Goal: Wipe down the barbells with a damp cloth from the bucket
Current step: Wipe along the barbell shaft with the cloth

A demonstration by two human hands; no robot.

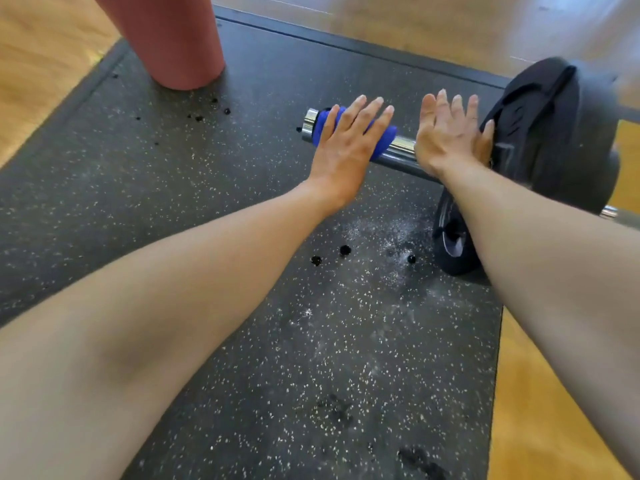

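A barbell lies on the black rubber mat (242,271), its chrome sleeve (403,148) pointing left. A blue cloth (384,140) is wrapped over the sleeve near its end cap (309,124). My left hand (349,143) presses flat on the cloth with straight fingers. My right hand (446,133) rests open on the sleeve, fingers straight, its side against the black weight plates (547,140). The sleeve under both hands is hidden.
A pink bucket (173,39) stands on the mat at the upper left. Dark water drops (330,255) dot the mat near it and below the bar, and white chalk dust lies by the plates. Wooden floor (41,53) surrounds the mat.
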